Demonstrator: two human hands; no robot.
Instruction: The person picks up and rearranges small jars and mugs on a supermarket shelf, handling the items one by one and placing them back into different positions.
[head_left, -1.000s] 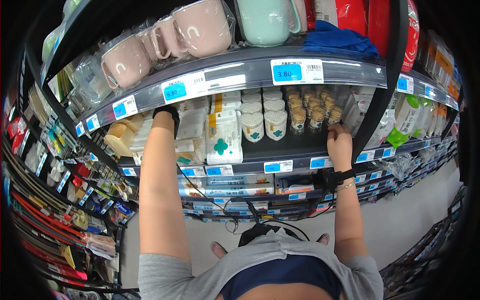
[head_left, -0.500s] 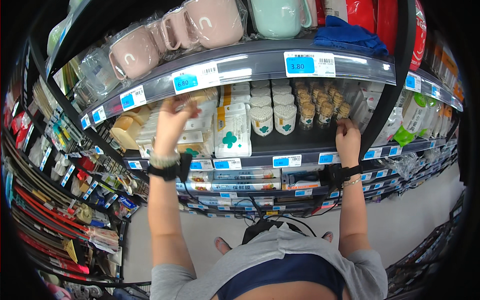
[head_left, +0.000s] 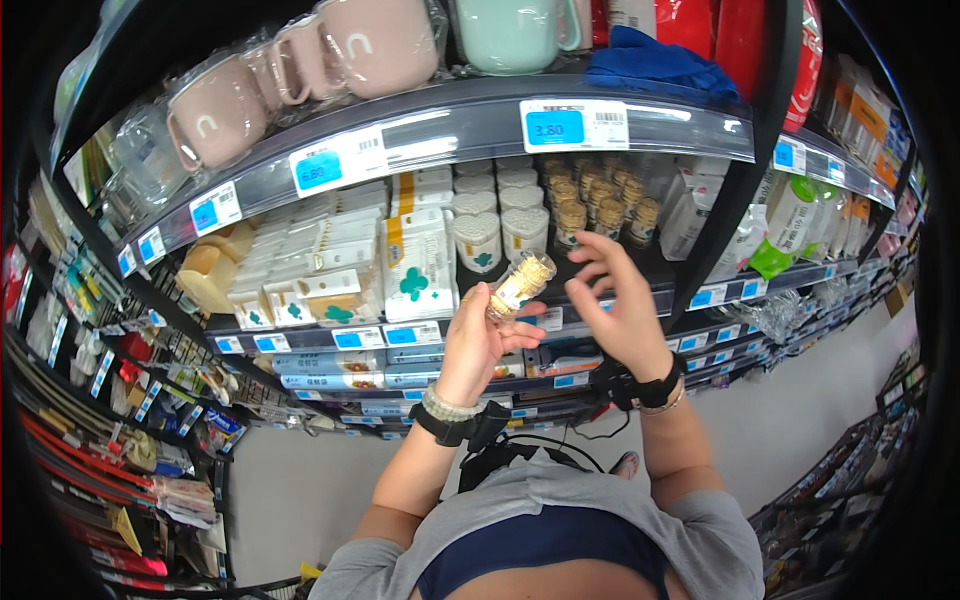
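1 clear jar [head_left: 512,293] of pale sticks [head_left: 532,271], tilted in curled left hand [head_left: 474,345], right hand [head_left: 622,312] spread, empty

At the centre, your left hand [head_left: 472,348] is holding a small clear jar [head_left: 522,285] of pale sticks at a tilt. Your right hand [head_left: 625,312] is hovering at three o'clock, fingers spread, near the jar but apart from it. Similar jars [head_left: 606,214] are standing in rows toward two o'clock, white-topped tubs [head_left: 477,242] are sitting at twelve, and a pink mug [head_left: 378,48] is resting at eleven, above a blue-tagged shelf edge [head_left: 440,118].
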